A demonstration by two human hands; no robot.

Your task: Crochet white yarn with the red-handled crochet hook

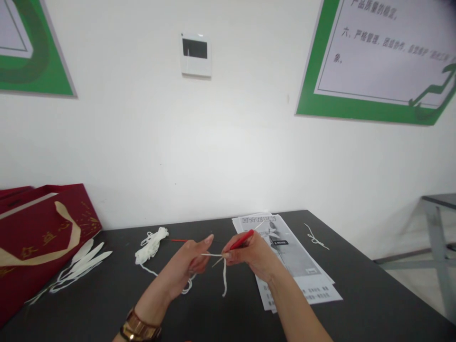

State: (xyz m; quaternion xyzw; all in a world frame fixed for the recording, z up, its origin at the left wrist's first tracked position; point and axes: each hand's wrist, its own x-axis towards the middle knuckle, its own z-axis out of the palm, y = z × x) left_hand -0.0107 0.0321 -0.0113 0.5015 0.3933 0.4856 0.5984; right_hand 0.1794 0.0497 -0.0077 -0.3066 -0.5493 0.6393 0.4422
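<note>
My left hand (187, 266) is closed on a white yarn strand (212, 255), pulled taut toward my right hand. Its index finger sticks up. My right hand (251, 254) pinches a red-handled crochet hook (241, 240), whose tip meets the strand between the hands. A loose end of yarn hangs down from there to the black table (356, 294). The yarn trails left to a small white skein (151, 244) on the table. A second red stick (178, 240) lies behind my left hand.
Printed paper sheets (302, 270) lie right of my hands, with a short yarn scrap (315, 237) beyond. A red gift bag (39, 237) and white leaf-shaped pieces (83, 263) sit at the left. A white wall rises behind; a grey table frame (436, 223) stands right.
</note>
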